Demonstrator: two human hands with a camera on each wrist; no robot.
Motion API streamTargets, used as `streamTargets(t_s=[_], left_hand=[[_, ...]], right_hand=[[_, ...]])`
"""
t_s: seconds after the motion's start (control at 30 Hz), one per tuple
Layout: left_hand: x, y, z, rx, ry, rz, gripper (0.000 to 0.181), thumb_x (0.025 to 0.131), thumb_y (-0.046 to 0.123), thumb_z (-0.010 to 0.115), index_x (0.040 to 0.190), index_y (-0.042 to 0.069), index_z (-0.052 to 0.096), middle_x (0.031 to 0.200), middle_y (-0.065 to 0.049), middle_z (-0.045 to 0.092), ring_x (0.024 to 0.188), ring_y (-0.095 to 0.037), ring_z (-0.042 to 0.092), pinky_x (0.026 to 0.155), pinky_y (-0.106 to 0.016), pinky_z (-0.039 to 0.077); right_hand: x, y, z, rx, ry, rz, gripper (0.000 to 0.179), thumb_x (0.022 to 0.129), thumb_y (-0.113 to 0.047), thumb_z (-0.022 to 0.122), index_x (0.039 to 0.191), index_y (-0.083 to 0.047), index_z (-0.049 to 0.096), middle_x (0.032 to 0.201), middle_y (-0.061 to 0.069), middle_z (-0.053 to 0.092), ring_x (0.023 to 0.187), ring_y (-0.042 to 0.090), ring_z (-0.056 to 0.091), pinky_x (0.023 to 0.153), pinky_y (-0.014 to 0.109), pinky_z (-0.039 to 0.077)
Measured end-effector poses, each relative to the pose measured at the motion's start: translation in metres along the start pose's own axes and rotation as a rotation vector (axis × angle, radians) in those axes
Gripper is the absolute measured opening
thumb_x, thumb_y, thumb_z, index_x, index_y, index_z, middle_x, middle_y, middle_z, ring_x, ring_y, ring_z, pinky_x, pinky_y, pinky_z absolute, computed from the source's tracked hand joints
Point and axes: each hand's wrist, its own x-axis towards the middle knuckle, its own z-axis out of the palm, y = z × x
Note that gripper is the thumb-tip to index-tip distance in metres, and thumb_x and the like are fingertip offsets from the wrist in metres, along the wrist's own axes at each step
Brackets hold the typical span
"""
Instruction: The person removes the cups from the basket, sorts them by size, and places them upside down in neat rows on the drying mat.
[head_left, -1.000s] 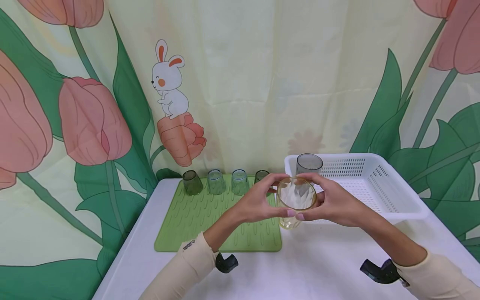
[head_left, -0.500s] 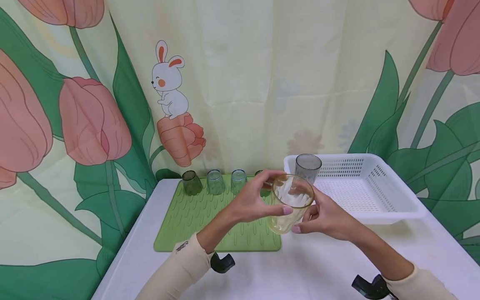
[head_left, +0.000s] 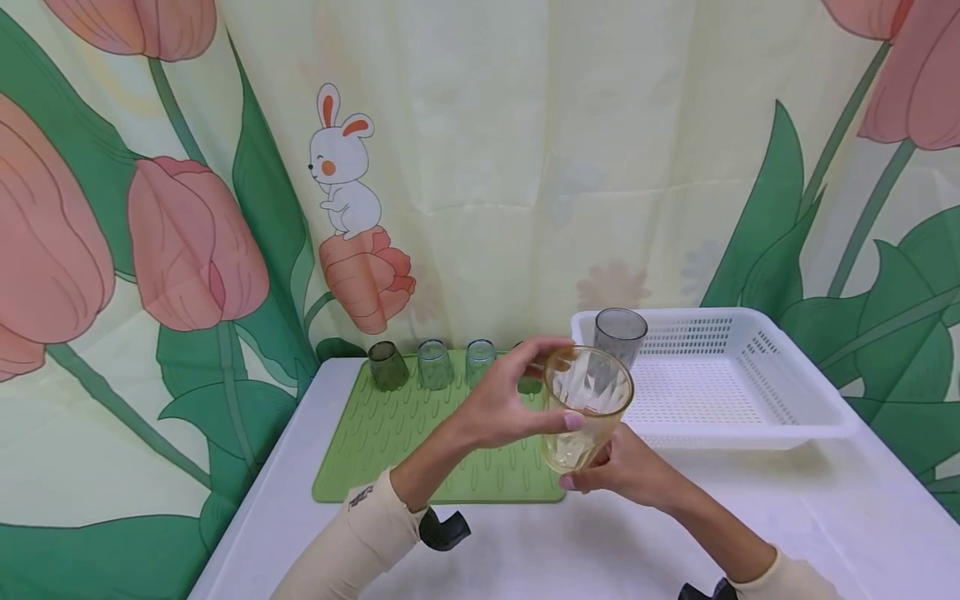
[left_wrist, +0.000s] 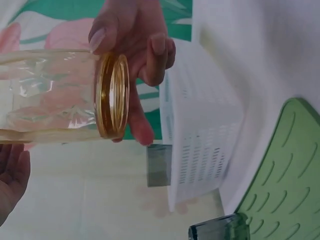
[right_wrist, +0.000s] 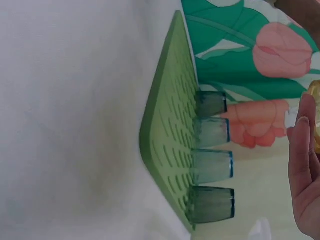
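A clear yellow glass tumbler (head_left: 585,400), raised above the table, tilts with its wide rim toward the head camera. My left hand (head_left: 502,404) grips its side near the rim, thumb along the front. Lower down, my right hand (head_left: 633,471) holds the glass near its base. In the left wrist view, the right hand (left_wrist: 135,35) has its thumb and a finger about the thick amber base, and part of the left hand (left_wrist: 12,180) shows at the wall. The right wrist view catches only a sliver of the glass (right_wrist: 317,120) by the right hand (right_wrist: 306,180).
Several tinted glasses, such as a dark green one (head_left: 387,367), stand in a row along the back of a green ribbed mat (head_left: 420,450). Right of it is a white perforated basket (head_left: 780,429), with a grey glass (head_left: 621,333) at its back left corner.
My right hand has moved down and left, from the side of the glass to its base. The glass has gone from between both hands near the rim to a more tilted pose.
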Motion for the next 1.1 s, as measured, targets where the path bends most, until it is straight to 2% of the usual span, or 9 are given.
streamTargets(t_s=[0.07, 0.2, 0.27, 0.43, 0.6, 0.77, 0.93, 1.1], left_hand=[[-0.001, -0.003, -0.001, -0.013, 0.003, -0.005, 0.083, 0.08, 0.044, 0.08, 0.147, 0.012, 0.044, 0.135, -0.004, 0.058, 0.119, -0.023, 0.058, 0.099, -0.03, 0.05], [-0.004, -0.01, -0.004, -0.019, 0.008, -0.021, 0.102, 0.075, 0.077, 0.069, 0.151, 0.015, 0.038, 0.138, -0.004, 0.056, 0.12, -0.019, 0.057, 0.097, -0.031, 0.051], [-0.007, -0.012, -0.006, -0.019, 0.004, -0.026, 0.106, 0.074, 0.081, 0.065, 0.152, 0.017, 0.036, 0.139, -0.005, 0.055, 0.121, -0.015, 0.056, 0.096, -0.032, 0.051], [-0.017, -0.018, -0.013, -0.046, -0.022, -0.031, 0.098, 0.077, 0.072, 0.071, 0.153, 0.022, 0.033, 0.143, -0.005, 0.053, 0.126, -0.014, 0.054, 0.099, -0.033, 0.051], [-0.026, -0.025, -0.02, -0.039, -0.064, -0.046, 0.098, 0.077, 0.066, 0.076, 0.153, 0.024, 0.031, 0.143, 0.0, 0.051, 0.127, -0.014, 0.055, 0.1, -0.034, 0.051], [-0.034, -0.029, -0.024, -0.001, -0.096, -0.083, 0.096, 0.078, 0.063, 0.077, 0.154, 0.032, 0.029, 0.143, 0.001, 0.048, 0.128, -0.014, 0.054, 0.102, -0.036, 0.049], [-0.038, -0.033, -0.026, 0.036, -0.121, -0.124, 0.096, 0.077, 0.064, 0.077, 0.154, 0.041, 0.025, 0.145, 0.005, 0.044, 0.131, -0.013, 0.052, 0.104, -0.039, 0.048], [-0.039, -0.037, -0.025, 0.02, -0.102, -0.167, 0.089, 0.079, 0.042, 0.084, 0.151, 0.038, 0.032, 0.142, 0.003, 0.046, 0.129, -0.014, 0.053, 0.104, -0.044, 0.048]], right_hand=[[-0.002, 0.001, -0.001, -0.024, 0.013, 0.027, 0.049, 0.086, -0.005, 0.076, 0.128, 0.002, 0.051, 0.088, 0.005, 0.072, 0.067, 0.009, 0.064, 0.058, 0.029, 0.055], [-0.007, 0.002, -0.004, -0.019, 0.04, 0.084, 0.059, 0.086, -0.006, 0.076, 0.134, 0.007, 0.045, 0.085, 0.0, 0.074, 0.066, 0.008, 0.064, 0.06, 0.027, 0.054], [-0.009, 0.003, -0.006, 0.009, 0.048, 0.102, 0.062, 0.085, -0.005, 0.076, 0.135, 0.01, 0.042, 0.086, 0.002, 0.074, 0.067, 0.009, 0.066, 0.063, 0.028, 0.056], [-0.013, 0.004, -0.014, 0.052, 0.07, 0.12, 0.07, 0.085, -0.005, 0.075, 0.14, 0.011, 0.035, 0.093, 0.005, 0.072, 0.073, 0.015, 0.071, 0.069, 0.032, 0.06], [-0.018, 0.007, -0.021, 0.068, 0.121, 0.116, 0.064, 0.084, -0.001, 0.076, 0.136, 0.002, 0.039, 0.097, 0.008, 0.068, 0.074, 0.016, 0.07, 0.067, 0.033, 0.06], [-0.022, 0.008, -0.027, 0.075, 0.183, 0.066, 0.058, 0.083, 0.003, 0.075, 0.132, -0.006, 0.046, 0.102, 0.007, 0.066, 0.075, 0.013, 0.07, 0.065, 0.031, 0.06], [-0.023, 0.007, -0.031, 0.101, 0.199, 0.016, 0.059, 0.083, 0.007, 0.074, 0.132, -0.013, 0.048, 0.103, 0.002, 0.066, 0.075, 0.009, 0.07, 0.065, 0.028, 0.06], [-0.022, 0.005, -0.032, 0.105, 0.225, -0.011, 0.059, 0.082, 0.008, 0.074, 0.13, -0.015, 0.049, 0.104, -0.001, 0.066, 0.073, 0.01, 0.07, 0.063, 0.027, 0.059]])
